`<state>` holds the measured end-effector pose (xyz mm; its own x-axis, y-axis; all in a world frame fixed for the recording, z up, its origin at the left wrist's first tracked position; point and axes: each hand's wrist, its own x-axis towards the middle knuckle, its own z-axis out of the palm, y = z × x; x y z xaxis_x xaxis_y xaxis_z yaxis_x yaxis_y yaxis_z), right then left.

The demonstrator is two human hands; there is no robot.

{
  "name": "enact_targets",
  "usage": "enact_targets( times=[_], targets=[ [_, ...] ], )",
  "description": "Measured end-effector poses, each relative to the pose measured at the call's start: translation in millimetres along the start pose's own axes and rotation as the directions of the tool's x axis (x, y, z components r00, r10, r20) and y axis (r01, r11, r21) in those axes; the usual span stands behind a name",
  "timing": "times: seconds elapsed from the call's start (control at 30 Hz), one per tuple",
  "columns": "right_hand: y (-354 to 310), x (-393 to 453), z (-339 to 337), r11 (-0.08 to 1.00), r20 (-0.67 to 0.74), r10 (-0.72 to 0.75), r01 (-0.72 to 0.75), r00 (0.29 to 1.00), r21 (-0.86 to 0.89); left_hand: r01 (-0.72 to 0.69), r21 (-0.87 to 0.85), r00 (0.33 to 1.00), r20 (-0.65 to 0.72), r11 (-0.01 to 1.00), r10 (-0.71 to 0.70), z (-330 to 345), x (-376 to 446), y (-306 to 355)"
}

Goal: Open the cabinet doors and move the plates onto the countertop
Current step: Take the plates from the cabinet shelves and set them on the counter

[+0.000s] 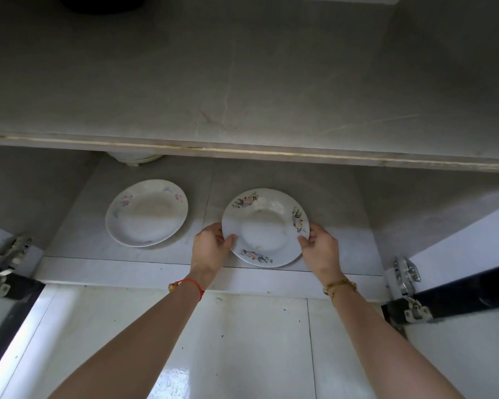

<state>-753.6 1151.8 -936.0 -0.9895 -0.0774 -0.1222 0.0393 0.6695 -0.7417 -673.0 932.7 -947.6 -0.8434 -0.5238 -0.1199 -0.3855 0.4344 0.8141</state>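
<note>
The surface (242, 82) above is lying bare of plates, while both cabinet doors (458, 286) are standing open below it. On the cabinet floor (127, 263), the left plate (146, 213) is sitting untouched, so most of the moving is remaining. The left hand (211, 249) and right hand (321, 249) are gripping opposite rims of the right plate (265, 227), fingers curled onto its edge.

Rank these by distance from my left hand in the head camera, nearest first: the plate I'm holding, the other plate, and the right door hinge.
From the left hand:
1. Held plate, touching it, just right.
2. Other plate, on the cabinet floor, up-left.
3. Right door hinge, far right edge.
</note>
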Motion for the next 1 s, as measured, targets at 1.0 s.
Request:
enact_targets(
  times=[1.0],
  targets=[
    [-172.1, -280.0, -196.7, 0.991, 0.135, 0.044, -0.061, 0.990, 0.121, 0.073, 0.005, 0.997, -0.025, 0.997, -0.073, -230.5, -276.2, 162.9]
  ],
)
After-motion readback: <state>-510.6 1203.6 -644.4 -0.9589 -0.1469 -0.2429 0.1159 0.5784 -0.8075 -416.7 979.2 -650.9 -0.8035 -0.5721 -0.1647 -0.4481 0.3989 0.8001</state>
